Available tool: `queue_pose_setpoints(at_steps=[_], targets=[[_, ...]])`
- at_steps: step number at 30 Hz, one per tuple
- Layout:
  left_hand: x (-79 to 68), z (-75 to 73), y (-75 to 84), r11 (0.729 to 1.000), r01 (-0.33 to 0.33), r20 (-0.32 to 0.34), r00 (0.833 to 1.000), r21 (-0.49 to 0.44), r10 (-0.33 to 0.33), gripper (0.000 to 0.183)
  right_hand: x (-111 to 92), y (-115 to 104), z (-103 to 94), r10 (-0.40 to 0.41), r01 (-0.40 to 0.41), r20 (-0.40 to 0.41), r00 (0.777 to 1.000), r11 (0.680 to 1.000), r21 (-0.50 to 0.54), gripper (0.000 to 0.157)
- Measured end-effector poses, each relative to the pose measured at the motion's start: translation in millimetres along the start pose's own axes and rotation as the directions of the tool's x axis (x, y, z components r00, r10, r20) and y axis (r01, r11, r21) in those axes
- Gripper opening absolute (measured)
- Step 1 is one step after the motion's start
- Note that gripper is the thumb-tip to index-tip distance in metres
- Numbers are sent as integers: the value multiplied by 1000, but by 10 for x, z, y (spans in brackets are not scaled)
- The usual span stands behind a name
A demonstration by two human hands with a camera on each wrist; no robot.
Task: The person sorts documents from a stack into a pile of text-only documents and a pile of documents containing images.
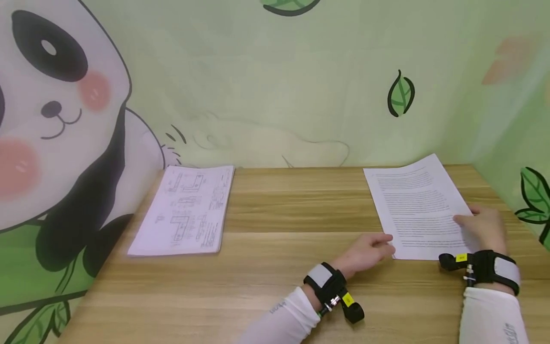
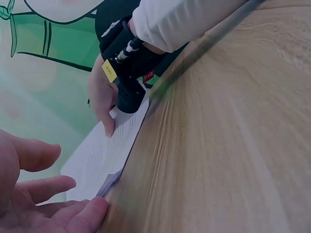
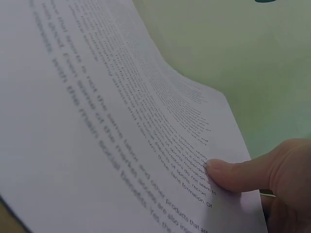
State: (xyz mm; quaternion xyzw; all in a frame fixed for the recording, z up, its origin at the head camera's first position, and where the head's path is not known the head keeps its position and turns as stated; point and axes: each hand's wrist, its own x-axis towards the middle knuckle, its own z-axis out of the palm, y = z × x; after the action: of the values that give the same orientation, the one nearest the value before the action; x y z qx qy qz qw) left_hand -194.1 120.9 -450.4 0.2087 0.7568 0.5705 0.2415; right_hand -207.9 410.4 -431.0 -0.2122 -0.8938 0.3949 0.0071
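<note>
Sheets of paper [image 1: 414,210] covered in printed lines lie at the right of the table, their right side raised and bowed. My right hand [image 1: 487,227] pinches that right edge, the thumb [image 3: 233,174] on the printed face and the fingers mostly hidden behind it. At the lower left corner of the paper is my left hand [image 1: 361,253], its fingers loosely extended. In the left wrist view, fingertips [image 2: 95,208] of the left hand touch the paper's edge, while its thumb stands apart from it.
A stack of paper [image 1: 185,210] with technical drawings lies at the table's left. Behind the wooden table [image 1: 292,200] hangs a green backdrop [image 1: 258,86] with a panda and leaves. Each wrist wears a black strap [image 1: 326,282] with a small camera.
</note>
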Motion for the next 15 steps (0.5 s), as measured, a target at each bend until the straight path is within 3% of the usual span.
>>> queue_pose_setpoints(at_steps=[15], targets=[[-19, 44, -62, 1000, -10, -33, 999, 21, 11, 40, -4, -73, 199, 56, -75, -164, 985, 991, -111, 54]])
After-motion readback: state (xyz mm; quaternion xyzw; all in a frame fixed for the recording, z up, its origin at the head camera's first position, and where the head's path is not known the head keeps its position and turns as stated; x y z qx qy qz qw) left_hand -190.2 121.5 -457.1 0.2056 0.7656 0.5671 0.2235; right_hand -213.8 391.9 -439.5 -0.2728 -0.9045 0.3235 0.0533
